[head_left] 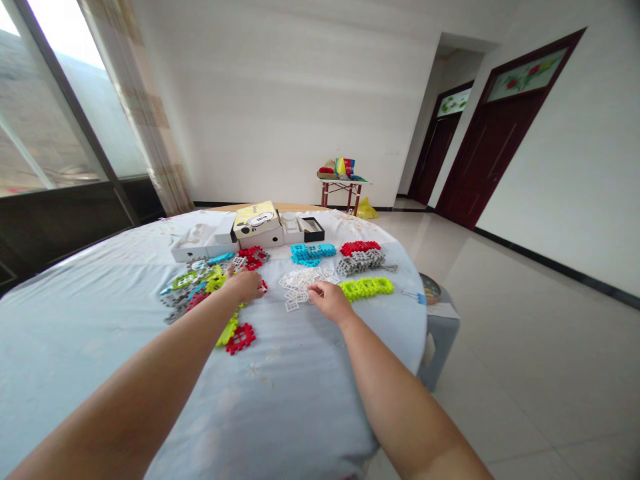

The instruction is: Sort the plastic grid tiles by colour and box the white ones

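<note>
My left hand [244, 285] reaches over a mixed pile of plastic interlocking building pieces, its fingers apart. Lime pieces [229, 332], a red piece [241, 339] and grey pieces [175, 313] lie around it. A bit of red shows beside its fingers; whether they touch it is unclear. Close to the loose heap of small white window-grid pieces [300, 280], my right hand [330, 300] has its fingertips pinched together. What they hold, if anything, cannot be made out. A row of lime pieces [369, 288] lies just right of that hand.
Sorted groups of blue pieces [313, 253], red pieces [360, 247] and grey pieces [365, 262] lie farther back. Behind them stand a yellow-and-white box [257, 221], white trays [193, 248] and a black-rimmed box [314, 229]. A grey stool [443, 327] stands beside the cloth-covered round table [280, 400].
</note>
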Available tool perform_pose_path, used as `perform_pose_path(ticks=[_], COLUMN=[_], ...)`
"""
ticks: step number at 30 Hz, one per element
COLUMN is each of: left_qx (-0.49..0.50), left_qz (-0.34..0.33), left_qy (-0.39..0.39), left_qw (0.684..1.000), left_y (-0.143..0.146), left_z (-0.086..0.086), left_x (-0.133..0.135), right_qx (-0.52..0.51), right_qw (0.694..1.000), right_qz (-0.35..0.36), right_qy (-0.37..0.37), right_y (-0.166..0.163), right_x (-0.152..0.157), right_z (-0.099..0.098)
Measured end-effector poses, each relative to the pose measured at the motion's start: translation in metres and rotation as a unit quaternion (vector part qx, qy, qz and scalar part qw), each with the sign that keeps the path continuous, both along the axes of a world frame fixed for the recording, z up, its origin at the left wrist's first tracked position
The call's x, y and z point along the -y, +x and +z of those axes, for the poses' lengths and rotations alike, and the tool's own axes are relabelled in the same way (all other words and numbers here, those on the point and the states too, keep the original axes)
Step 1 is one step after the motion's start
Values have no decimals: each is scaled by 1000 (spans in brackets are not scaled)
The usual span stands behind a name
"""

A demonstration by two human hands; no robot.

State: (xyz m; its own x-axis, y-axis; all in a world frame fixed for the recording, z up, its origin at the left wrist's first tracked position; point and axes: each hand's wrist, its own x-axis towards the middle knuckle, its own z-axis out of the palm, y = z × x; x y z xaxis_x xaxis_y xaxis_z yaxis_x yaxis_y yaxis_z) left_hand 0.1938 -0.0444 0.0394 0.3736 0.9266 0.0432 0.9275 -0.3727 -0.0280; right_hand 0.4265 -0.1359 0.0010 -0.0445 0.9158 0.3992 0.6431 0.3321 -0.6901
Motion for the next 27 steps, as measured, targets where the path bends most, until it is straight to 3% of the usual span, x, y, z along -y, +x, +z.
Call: perform_pose_path(ticks=[7, 14, 23, 27], left_qx=[68, 155, 35, 9], left_qz=[16, -39, 13, 5], left_qy=[6, -9, -44, -32], left_qw=[998, 987, 998, 999], left_y=[2, 31, 8, 9], left_z=[13, 22, 4, -1], left_x=[-4, -19, -13, -9], right_qx=[6, -2, 0, 2], right_qw=[1000, 1000, 1000, 1000], right_qz=[0, 7, 2, 14], right_qy=[6, 4, -2, 2], right_y=[0, 3, 1, 1], right_x=[0, -3, -1, -1], right_z=[1, -2, 0, -1])
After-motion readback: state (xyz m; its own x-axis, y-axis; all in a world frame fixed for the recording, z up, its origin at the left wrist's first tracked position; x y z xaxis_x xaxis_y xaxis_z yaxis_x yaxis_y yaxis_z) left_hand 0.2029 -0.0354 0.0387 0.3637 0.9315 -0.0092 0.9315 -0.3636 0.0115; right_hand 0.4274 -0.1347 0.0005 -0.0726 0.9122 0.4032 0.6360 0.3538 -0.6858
